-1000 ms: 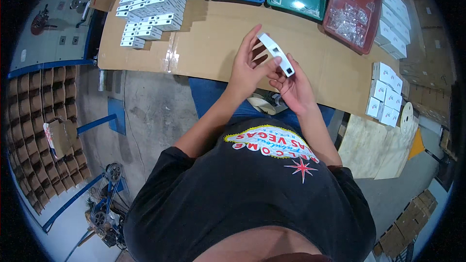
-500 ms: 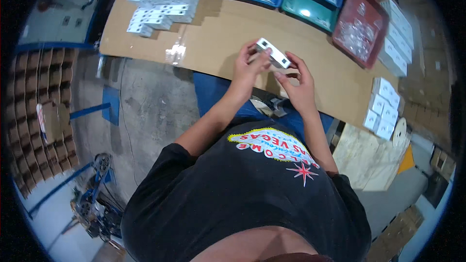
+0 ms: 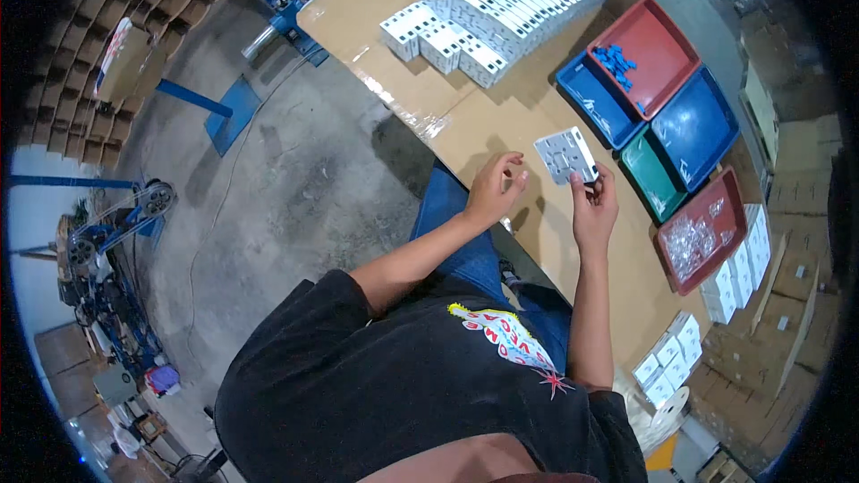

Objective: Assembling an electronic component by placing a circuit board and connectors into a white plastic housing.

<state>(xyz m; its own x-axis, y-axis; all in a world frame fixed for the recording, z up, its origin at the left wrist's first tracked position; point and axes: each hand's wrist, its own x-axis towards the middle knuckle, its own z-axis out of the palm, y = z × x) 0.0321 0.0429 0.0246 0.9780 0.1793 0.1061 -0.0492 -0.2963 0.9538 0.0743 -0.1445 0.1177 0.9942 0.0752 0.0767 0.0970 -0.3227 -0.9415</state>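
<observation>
A flat white plastic housing (image 3: 564, 154), rectangular with small holes in its face and dark squares on one narrow edge, is tilted above the table. My right hand (image 3: 595, 212) grips it by its near corner between thumb and fingers. To the left of the housing, my left hand (image 3: 497, 190) holds nothing; its fingers are half curled and apart. Beyond both hands, many similar white housings (image 3: 501, 13) stand packed in rows, with a few shorter rows (image 3: 443, 45) in front of them.
A cardboard-covered table (image 3: 483, 125) lies under my hands. To the right stand a red tray with blue pieces (image 3: 615, 65), blue trays (image 3: 698, 130), a green tray (image 3: 646, 174) and a red tray of clear parts (image 3: 693, 250). White boxes (image 3: 667, 360) sit at the near right.
My left hand has let go of the white housing. My right hand now holds it alone, turned so its broad face shows. The view has swung round, bringing the stacked housings nearer the middle.
</observation>
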